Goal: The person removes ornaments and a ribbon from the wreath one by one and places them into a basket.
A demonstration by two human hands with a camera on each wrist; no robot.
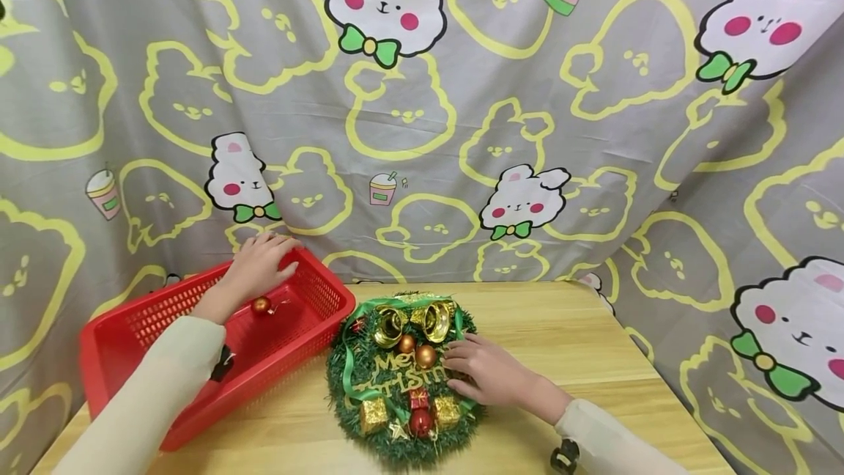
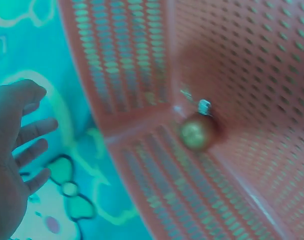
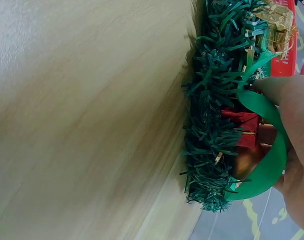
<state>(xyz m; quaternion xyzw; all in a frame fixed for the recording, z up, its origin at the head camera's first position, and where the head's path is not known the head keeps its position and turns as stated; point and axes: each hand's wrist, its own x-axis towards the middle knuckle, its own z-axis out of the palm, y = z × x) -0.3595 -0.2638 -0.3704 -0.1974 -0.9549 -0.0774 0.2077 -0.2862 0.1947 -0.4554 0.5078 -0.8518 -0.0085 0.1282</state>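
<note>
A green Christmas wreath (image 1: 404, 449) lies on the table, with gold bells (image 1: 390, 325), copper baubles (image 1: 426, 355), small gift boxes, gold lettering and green ribbon (image 3: 261, 182). My right hand (image 1: 491, 374) rests at the wreath's right side, fingers reaching over it toward the copper baubles. In the right wrist view the ribbon loop partly hides those fingers. My left hand (image 1: 260, 264) is over the far side of a red plastic basket (image 1: 336, 299), holding nothing, its fingers spread apart. One copper bauble (image 2: 197, 132) with a silvery cap lies inside the basket, apart from that hand.
The basket stands angled on the left of the wooden table (image 1: 554, 343), its near corner close to the wreath. A grey curtain (image 1: 422, 189) printed with cartoon animals hangs behind the table and along its right side.
</note>
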